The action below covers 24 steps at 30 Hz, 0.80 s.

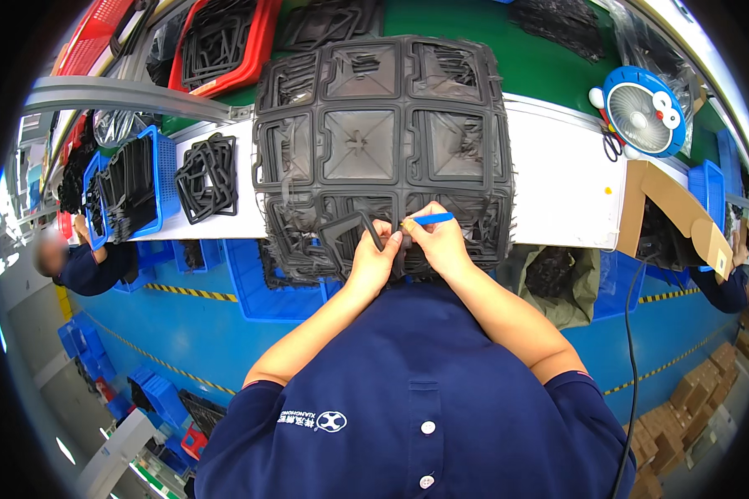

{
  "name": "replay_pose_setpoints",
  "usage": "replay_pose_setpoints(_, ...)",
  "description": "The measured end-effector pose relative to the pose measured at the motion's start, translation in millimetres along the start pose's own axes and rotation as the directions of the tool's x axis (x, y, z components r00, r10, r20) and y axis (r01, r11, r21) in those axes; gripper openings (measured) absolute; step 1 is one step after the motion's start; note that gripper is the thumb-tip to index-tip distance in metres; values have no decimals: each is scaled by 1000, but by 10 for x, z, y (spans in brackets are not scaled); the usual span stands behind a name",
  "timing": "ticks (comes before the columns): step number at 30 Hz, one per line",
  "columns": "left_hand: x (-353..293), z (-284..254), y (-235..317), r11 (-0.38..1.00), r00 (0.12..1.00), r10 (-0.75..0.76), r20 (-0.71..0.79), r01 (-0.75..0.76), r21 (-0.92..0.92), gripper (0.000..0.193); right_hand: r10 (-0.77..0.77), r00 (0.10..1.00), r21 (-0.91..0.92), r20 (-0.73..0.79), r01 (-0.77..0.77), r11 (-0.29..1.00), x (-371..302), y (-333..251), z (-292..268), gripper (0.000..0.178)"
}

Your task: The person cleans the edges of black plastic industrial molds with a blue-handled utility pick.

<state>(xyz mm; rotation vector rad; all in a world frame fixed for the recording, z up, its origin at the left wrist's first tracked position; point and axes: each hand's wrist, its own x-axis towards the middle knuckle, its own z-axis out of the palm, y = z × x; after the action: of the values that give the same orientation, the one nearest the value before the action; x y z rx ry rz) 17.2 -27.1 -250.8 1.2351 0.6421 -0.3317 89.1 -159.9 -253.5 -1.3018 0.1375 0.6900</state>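
Note:
My left hand (pixel 373 259) is closed on the edge of a black frame-shaped rubber part (pixel 338 236), which is tilted up over the near side of a large moulded black sheet stack (pixel 359 148). Close beside it, my right hand (pixel 441 246) grips a slim blue-handled tool (pixel 432 219). Its handle points to the right, and its working tip is hidden by the fingers near the frame's edge. Both hands nearly meet in front of my chest. The sheets carry rows of frame outlines with thin webs inside and ragged outer edges.
Left of the stack lie loose black frames (pixel 208 178), a blue basket (pixel 166 176) of frames and a red bin (pixel 264 41). A blue fan (pixel 672 133), scissors (pixel 612 147) and an open cardboard box (pixel 632 208) stand right. Other people work at both sides.

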Motion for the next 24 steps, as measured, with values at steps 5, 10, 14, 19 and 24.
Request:
replay_pose_setpoints(5,-454,-190,716,937,917,289,-275,-330,-116,24,-176,980,-511,-92,105,853,-72,14,-80,12)
replay_pose_setpoints(10,-1211,-1711,1974,243,629,655,-419,-700,-671,26,-184,976,-542,-115,94,835,-140,18,-242,12)
replay_pose_setpoints(14,-1172,-1596,2350,400,555,817,-155,-740,-541,47,-108,994,-216,-27,99,971,-105,-150,-255,13)
replay_pose_setpoints(19,83,-231,1852,974,961,220,168,-206,-96,41,-332,884,-93,-329,319,943,248,-693,-921,14)
replay_pose_setpoints(24,1268,957,873,999,986,-33,162,33,5,45,-165,905,143,-393,237,961,647,-775,-1294,15)
